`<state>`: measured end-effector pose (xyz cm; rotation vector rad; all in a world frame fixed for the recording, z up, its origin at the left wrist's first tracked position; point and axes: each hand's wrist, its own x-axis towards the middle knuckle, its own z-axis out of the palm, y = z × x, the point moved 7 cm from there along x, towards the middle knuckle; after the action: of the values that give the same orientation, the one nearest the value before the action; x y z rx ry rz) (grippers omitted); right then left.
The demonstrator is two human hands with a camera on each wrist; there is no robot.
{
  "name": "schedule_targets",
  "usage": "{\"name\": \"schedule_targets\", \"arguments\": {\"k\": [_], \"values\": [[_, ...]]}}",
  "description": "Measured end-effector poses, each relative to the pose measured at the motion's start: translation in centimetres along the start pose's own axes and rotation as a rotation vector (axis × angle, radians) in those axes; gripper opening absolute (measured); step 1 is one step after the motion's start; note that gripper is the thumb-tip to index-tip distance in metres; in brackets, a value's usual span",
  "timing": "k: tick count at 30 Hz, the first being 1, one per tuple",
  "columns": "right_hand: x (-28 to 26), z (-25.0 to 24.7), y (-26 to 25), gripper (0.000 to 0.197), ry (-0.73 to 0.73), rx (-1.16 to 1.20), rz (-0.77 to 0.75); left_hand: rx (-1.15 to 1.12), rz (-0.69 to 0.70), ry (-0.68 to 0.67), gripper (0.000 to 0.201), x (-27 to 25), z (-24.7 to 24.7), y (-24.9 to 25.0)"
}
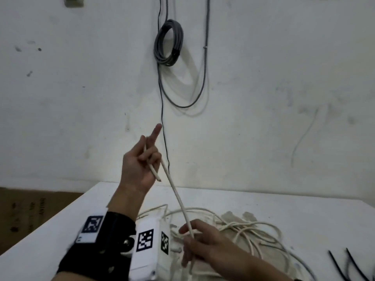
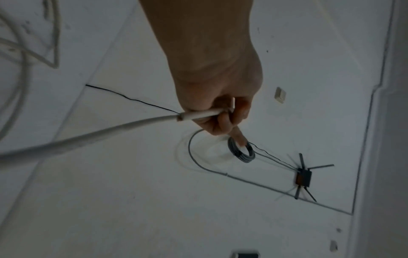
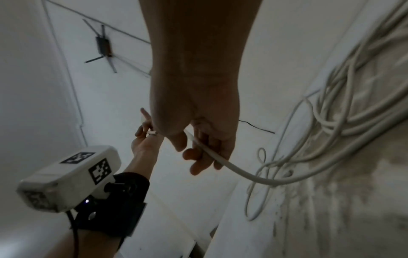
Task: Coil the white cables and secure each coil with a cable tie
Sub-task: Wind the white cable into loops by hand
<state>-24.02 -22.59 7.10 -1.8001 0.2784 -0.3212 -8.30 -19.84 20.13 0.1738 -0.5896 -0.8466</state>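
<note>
Against a scuffed white wall, the white cable (image 1: 176, 194) runs taut and slantwise from the raised left hand (image 1: 142, 165), which pinches its free end, down to the right hand (image 1: 199, 242) gripping it just above the tangle (image 1: 249, 232) on the bench (image 1: 304, 216).

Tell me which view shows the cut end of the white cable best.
The left wrist view: the cable end sits close and large beside the left hand gripping it. The head view shows it smaller below that hand; the right wrist view shows only a tiny tip.
</note>
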Motion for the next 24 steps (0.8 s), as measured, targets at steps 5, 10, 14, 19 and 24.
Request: {"name": "schedule_targets", "arguments": {"k": [5,10,14,19,24], "values": [[-1.7,-3.7,-1.5,0.038,0.205,-0.334,-0.225,0.426,0.213,0.031,0.02,-1.0,2.7,-0.1],[-1.9,-5.2,-5.2,0.034,0.258,-0.667,-0.393,1.26,0.364,-0.198,0.055,-3.0,5.1,-3.8],[-2.0,-6.7,-8.3,0.037,0.348,-0.944,-0.51,1.889,0.354,-0.372,0.056,-3.8,4.8,-6.4],[-1.3,-9.1,-9.6,0.035,0.384,-1.235,-0.546,2.175,0.27,-0.407,0.053,-4.2,3.5,-7.0],[-0.8,-12.1,-7.7,0.026,0.44,-1.332,-0.429,2.382,0.291,-0.292,0.053,-3.5,2.1,-5.1]]}}
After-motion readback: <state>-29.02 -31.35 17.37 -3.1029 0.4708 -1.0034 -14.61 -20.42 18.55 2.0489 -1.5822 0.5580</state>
